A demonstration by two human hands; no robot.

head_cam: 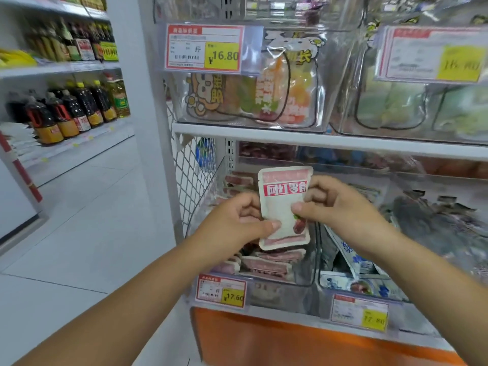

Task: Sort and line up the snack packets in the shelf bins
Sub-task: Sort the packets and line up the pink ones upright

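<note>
Shop aisle as you face it. The floor [87,207] is pale tile under even white light. A white pillar [132,101] separates two shelf units; to your left, shelves [79,67] carry dark bottles [66,112]. A wire mesh panel [192,175] closes the nearer unit's side, above an orange base [264,339].

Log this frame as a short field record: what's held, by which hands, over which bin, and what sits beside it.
held item: white snack packet with red label, upright
left hand: pinches its lower left edge
right hand: pinches its right side
bin below: clear bin of pink-and-white packets
bin tag: 17.60 price tag
neighbour bin: blue-and-white packets
</note>
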